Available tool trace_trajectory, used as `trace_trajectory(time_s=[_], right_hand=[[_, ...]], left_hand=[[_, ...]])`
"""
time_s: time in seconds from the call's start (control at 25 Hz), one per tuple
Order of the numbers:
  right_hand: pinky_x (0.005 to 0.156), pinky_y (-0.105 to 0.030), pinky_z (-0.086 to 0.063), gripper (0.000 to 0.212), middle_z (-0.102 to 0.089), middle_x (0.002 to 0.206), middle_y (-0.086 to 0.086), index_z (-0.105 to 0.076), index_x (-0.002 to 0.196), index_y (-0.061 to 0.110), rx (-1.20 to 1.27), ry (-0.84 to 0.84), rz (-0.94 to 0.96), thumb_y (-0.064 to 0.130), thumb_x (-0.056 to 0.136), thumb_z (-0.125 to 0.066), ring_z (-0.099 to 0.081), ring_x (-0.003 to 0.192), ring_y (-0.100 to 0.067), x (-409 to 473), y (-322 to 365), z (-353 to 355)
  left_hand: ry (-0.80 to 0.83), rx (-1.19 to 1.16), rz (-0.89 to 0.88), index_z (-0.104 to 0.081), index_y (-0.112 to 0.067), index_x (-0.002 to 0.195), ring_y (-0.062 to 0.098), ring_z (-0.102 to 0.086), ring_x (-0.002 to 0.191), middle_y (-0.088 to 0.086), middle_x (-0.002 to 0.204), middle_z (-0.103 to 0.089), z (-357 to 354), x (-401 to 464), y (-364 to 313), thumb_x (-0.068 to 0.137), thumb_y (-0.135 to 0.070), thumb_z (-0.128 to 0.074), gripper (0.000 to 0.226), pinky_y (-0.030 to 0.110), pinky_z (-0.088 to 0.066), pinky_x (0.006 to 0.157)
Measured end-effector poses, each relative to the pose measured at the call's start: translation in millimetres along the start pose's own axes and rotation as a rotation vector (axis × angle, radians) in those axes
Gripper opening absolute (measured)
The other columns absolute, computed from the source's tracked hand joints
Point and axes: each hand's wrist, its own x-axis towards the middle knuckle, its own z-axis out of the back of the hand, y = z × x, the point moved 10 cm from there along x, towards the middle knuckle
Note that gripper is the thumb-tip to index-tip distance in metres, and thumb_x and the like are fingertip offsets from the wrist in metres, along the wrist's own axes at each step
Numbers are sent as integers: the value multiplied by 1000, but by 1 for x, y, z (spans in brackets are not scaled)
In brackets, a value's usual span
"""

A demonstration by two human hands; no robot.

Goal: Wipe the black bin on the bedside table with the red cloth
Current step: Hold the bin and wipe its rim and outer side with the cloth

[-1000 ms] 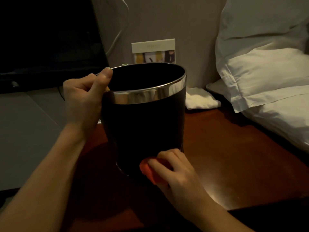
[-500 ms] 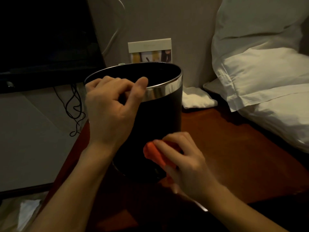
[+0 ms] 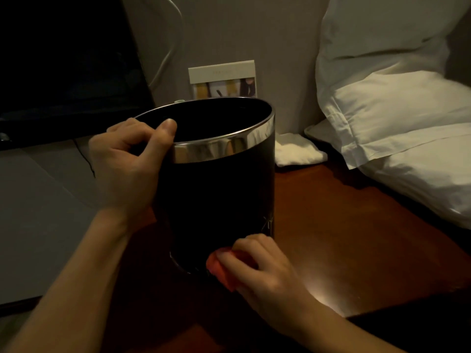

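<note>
Black bin (image 3: pixel 219 194) stands on the bedside table (image 3: pixel 339 225), its shiny metal rim band facing you and its open mouth leaning a little away from you. Your left hand (image 3: pixel 127 164) grips the rim on the left side, thumb hooked over the top edge and fingers curled outside. Your right hand (image 3: pixel 260 271) is low at the bin's base on the near side, fingers curled round the red cloth (image 3: pixel 219 270) and pressing it against the lower wall. Behind the bin a small card (image 3: pixel 223 79) leans against the wall, and a folded white towel (image 3: pixel 295 150) lies at the table's back edge, just right of the bin. White pillows (image 3: pixel 397 118) are piled to the right of the table
</note>
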Motion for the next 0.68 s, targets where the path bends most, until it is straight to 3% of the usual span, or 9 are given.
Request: trace_trajectory(time_s=[0.08, 0.16, 0.28, 0.4, 0.56, 0.68], right_hand=[[76, -41, -50, 28, -57, 111, -13, -71, 117, 1, 23, -64, -56, 17, 94, -69, -55, 96, -27, 16, -13, 19], [82, -32, -51, 34, -61, 108, -18, -72, 117, 0, -13, -242, -110, 15, 87, -79, -59, 96, -28, 50, -24, 63], [88, -22, -49, 41, -62, 110, -19, -71, 119, 1, -2, -376, -140, 18, 84, -83, -60, 100, -26, 84, -33, 99], [90, -17, -47, 41, -60, 111, -15, -72, 118, 1, 22, -315, -176, 18, 83, -83, -60, 99, -24, 57, -31, 76], [81, -29, -50, 32, -52, 115, -4, -71, 120, 3, 67, -90, -149, 24, 95, -71, -57, 100, -22, 14, -22, 29], [89, -15, -45, 40, -58, 113, -11, -71, 120, 1, 39, -227, -215, 21, 86, -78, -58, 99, -21, 42, -35, 62]], left_hand=[[15, 2, -8, -56, -25, 60, 14, -44, 53, -14, 54, -49, 0, 1, 0, 94, -29, -60, 35, 31, -36, 63], [6, 2, -10, -56, -27, 59, 15, -44, 52, -13, 54, -50, 0, 1, -1, 94, -31, -61, 35, 32, -36, 65], [-6, 8, -9, -56, -32, 57, 5, -45, 53, -19, 54, -51, 1, 2, -1, 93, -29, -62, 36, 29, -36, 66], [0, -2, -21, -56, -32, 58, 3, -43, 53, -21, 54, -51, 1, 2, -1, 93, -27, -61, 36, 29, -35, 67], [5, -32, -8, -58, -35, 55, 4, -43, 53, -19, 54, -50, 2, 3, 1, 93, -30, -62, 38, 26, -35, 66], [1, -32, -12, -58, -34, 55, 5, -43, 52, -19, 54, -51, 2, 3, 0, 92, -30, -62, 37, 26, -35, 64]])
